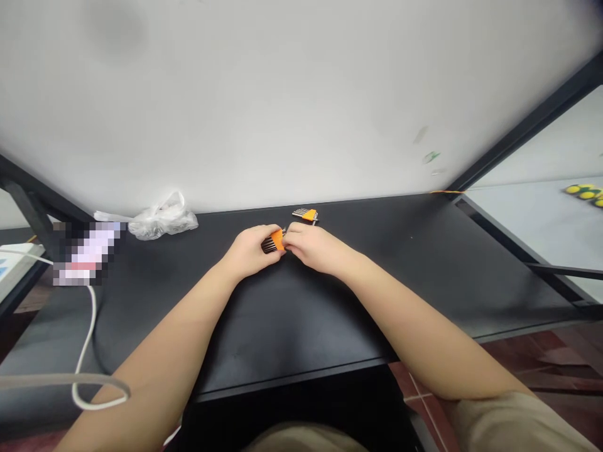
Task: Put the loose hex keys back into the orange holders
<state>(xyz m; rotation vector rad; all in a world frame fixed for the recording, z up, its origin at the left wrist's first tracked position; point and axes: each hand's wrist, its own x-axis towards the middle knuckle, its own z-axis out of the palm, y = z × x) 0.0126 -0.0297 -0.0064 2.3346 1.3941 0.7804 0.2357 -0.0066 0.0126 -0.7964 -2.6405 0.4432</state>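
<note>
My left hand (249, 250) is closed around an orange holder of dark hex keys (274, 242) just above the black table (424, 263). My right hand (313, 246) meets it from the right, fingertips pinched at the orange end of the same set. A second orange holder with metal keys (306, 215) lies on the table just behind my hands, near the wall.
A crumpled clear plastic bag (162, 220) lies at the back left by the white wall. A white cable (87, 342) loops across the table's left side beside a blurred-out object (87, 254). Yellow objects (586, 192) sit on another surface at far right.
</note>
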